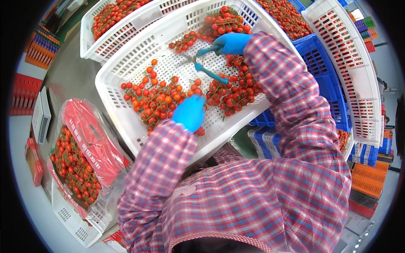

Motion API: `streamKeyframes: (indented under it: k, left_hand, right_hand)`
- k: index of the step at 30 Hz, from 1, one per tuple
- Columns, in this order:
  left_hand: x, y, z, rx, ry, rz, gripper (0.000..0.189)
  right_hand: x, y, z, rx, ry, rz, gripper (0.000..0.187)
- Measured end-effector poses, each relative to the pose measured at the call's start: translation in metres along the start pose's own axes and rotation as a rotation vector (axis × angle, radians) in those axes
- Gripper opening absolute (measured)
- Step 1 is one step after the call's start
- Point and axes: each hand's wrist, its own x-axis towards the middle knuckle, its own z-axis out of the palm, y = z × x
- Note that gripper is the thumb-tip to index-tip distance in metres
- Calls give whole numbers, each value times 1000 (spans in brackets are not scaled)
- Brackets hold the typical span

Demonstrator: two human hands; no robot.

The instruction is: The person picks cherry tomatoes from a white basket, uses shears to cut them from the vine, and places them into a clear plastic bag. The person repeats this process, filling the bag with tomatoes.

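Before me is a white perforated plastic crate point(106, 77) with bunches of red cherry tomatoes on the vine. My left hand point(189, 114), in a blue glove and blurred, is over the near edge of a loose spread of tomatoes point(155, 101); its fingertips are hidden, so any hold is unclear. In my blue-gloved right hand point(232, 43) is a pair of snips point(211, 73) with blue-green handles spread apart and blurred blades pointing left. Beyond that hand lies a heap of tomato bunches point(224, 23). Another pile point(239, 93) sits on the crate's right side.
On the left, a red carton point(85, 136) in clear plastic holds vine tomatoes point(74, 167). Past it are a white box-shaped device point(41, 115) and a red carton point(34, 161). More tomato-filled crates stand behind, including a white one point(126, 23); blue crates point(326, 79) flank my right arm.
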Motion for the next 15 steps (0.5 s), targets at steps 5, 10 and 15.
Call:
streamKeyframes:
  k: [5, 10, 15]
  left_hand:
    - [76, 18, 55, 206, 144, 77, 74]
    - [84, 0, 35, -467, 118, -48, 67]
    - [39, -27, -21, -1961, -158, -10, 69]
  right_hand:
    - [-115, 41, -4, 926, 345, -38, 37]
    - [-199, 20, 50, 1333, 509, -132, 49]
    - [-228, -23, 82, 1744, -84, -478, 24]
